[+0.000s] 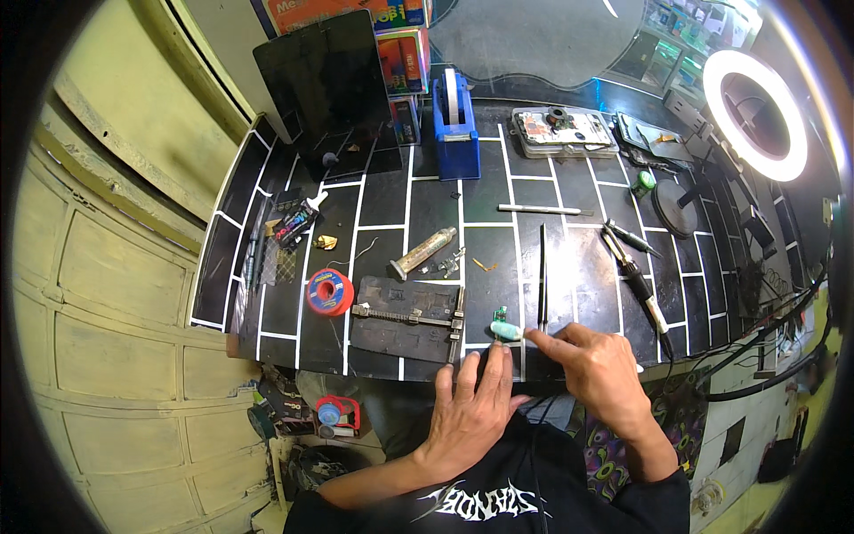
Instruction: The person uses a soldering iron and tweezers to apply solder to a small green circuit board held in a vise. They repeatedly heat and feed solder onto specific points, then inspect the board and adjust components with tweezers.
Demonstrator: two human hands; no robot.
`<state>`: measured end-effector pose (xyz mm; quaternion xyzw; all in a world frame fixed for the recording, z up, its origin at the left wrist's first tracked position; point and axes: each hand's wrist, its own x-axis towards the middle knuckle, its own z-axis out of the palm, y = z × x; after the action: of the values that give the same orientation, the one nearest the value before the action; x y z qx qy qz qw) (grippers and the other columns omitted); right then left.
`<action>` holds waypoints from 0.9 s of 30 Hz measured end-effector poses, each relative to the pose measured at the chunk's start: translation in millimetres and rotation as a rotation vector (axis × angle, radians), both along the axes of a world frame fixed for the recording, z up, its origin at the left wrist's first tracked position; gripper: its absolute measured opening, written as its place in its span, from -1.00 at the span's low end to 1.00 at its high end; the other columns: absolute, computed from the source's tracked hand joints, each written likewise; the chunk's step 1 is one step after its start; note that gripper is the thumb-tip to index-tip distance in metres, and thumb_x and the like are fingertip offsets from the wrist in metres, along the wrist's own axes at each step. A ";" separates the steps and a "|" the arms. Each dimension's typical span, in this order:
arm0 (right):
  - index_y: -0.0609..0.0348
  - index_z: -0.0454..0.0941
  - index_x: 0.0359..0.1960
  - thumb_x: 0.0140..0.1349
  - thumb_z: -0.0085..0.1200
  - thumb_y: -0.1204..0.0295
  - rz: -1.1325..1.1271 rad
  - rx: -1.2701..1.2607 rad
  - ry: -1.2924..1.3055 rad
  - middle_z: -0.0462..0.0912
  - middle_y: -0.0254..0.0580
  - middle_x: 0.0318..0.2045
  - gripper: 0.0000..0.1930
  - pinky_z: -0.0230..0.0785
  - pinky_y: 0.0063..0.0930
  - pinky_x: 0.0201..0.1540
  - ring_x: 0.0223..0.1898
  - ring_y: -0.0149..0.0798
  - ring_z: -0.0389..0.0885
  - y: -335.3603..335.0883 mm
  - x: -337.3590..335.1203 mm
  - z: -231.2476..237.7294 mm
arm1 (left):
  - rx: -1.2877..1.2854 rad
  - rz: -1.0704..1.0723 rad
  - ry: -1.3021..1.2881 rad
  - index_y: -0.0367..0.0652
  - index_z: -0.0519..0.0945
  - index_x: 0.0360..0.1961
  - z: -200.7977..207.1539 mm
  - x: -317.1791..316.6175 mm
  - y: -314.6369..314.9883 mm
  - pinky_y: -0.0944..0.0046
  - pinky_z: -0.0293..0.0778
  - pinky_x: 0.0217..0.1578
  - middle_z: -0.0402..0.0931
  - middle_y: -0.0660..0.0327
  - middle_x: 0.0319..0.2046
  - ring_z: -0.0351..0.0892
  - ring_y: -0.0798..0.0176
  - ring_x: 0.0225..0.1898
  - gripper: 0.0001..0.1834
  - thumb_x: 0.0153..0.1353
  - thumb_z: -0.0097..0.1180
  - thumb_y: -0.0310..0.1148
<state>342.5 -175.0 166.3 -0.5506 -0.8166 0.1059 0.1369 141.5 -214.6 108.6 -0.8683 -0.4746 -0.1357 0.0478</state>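
Head view: black table (487, 240) with white lines. Left hand (471, 411) open, fingers slightly parted, empty, at near edge. Right hand (598, 367) half curled, index outstretched; cannot tell if it grips anything. Dark clamp plate (391, 340) left of both. Pale blue piece (505, 331) at right index fingertip, just beyond left fingers. Small green circuit board (500, 315) at its far side.

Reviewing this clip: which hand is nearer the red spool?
Left. The left hand is to the right of the red spool and closer to the wearer; the right hand is farther right.
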 end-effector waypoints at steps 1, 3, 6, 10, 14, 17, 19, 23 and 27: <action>-0.19 0.68 0.12 0.10 0.10 0.58 0.001 -0.019 -0.023 0.63 -0.19 -0.44 -0.47 0.51 -0.17 -0.47 -0.55 -0.03 0.64 -0.8 -0.9 0.3 | -0.002 0.003 0.000 -0.30 0.56 0.20 0.9 0.2 -1.3 -0.09 0.19 0.11 0.38 0.12 0.27 0.24 0.01 0.17 -0.27 0.17 0.30 0.07; -0.15 0.70 0.10 0.08 0.09 0.63 -0.039 0.029 0.002 0.65 -0.17 -0.42 -0.48 0.50 -0.20 -0.46 -0.55 -0.04 0.64 -5.2 -3.5 5.7 | -0.006 0.010 -0.001 -0.30 0.55 0.21 2.8 0.4 -3.7 -0.09 0.19 0.11 0.38 0.12 0.27 0.24 0.01 0.18 -0.26 0.18 0.30 0.07; -0.13 0.71 0.09 0.09 0.09 0.64 -0.046 0.058 0.009 0.66 -0.17 -0.41 -0.48 0.48 -0.22 -0.47 -0.56 -0.06 0.63 -6.7 -5.0 3.1 | -0.008 0.004 -0.012 -0.30 0.54 0.22 3.6 -0.3 -5.7 -0.09 0.19 0.11 0.37 0.13 0.27 0.24 0.01 0.18 -0.26 0.17 0.30 0.06; -0.13 0.71 0.10 0.08 0.10 0.63 -0.051 0.090 -0.001 0.66 -0.17 -0.41 -0.47 0.47 -0.22 -0.48 -0.56 -0.06 0.63 -12.5 -8.0 7.9 | -0.017 0.011 -0.015 -0.30 0.54 0.22 4.5 -2.7 -8.7 -0.09 0.20 0.11 0.37 0.12 0.27 0.24 0.01 0.18 -0.25 0.17 0.30 0.07; -0.17 0.69 0.10 0.10 0.09 0.60 -0.032 0.042 -0.019 0.63 -0.21 -0.44 -0.49 0.49 -0.18 -0.47 -0.53 -0.09 0.65 -11.9 -8.1 2.4 | -0.010 0.015 -0.022 -0.30 0.54 0.21 2.2 -4.2 -9.5 -0.09 0.20 0.11 0.37 0.12 0.26 0.24 0.01 0.17 -0.25 0.17 0.30 0.07; -0.14 0.71 0.09 0.05 0.11 0.64 -0.068 0.067 -0.017 0.65 -0.19 -0.43 -0.46 0.48 -0.21 -0.44 -0.52 -0.08 0.64 -15.8 -10.5 7.4 | -0.010 0.005 -0.031 -0.31 0.54 0.21 2.8 -3.7 -10.5 -0.09 0.20 0.10 0.38 0.12 0.26 0.24 0.01 0.17 -0.25 0.17 0.30 0.07; -0.15 0.72 0.09 0.04 0.11 0.65 -0.029 0.021 -0.013 0.65 -0.19 -0.43 -0.45 0.48 -0.21 -0.44 -0.52 -0.08 0.64 -16.9 -4.7 3.0 | -0.006 0.002 -0.036 -0.31 0.54 0.21 3.4 -2.4 -11.0 -0.08 0.20 0.10 0.38 0.12 0.25 0.24 0.01 0.17 -0.26 0.18 0.30 0.06; -0.22 0.69 0.12 0.08 0.12 0.58 -0.083 0.095 -0.007 0.64 -0.23 -0.42 -0.47 0.50 -0.17 -0.47 -0.52 -0.06 0.65 -19.4 -0.5 3.0 | -0.001 0.000 -0.040 -0.31 0.54 0.20 4.6 1.3 -12.0 -0.07 0.20 0.11 0.39 0.11 0.25 0.24 0.01 0.17 -0.26 0.19 0.29 0.06; -0.22 0.69 0.12 0.11 0.11 0.60 -0.036 -0.001 0.056 0.67 -0.21 -0.40 -0.47 0.52 -0.17 -0.45 -0.52 -0.06 0.66 -24.3 10.1 2.8 | -0.008 0.005 -0.047 -0.32 0.53 0.21 8.4 7.4 -15.7 -0.07 0.20 0.11 0.39 0.10 0.24 0.25 0.00 0.17 -0.26 0.20 0.28 0.06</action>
<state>352.6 -199.3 169.1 -0.5622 -0.8023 0.1194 0.1613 148.9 -230.3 117.0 -0.8640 -0.4782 -0.1543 0.0336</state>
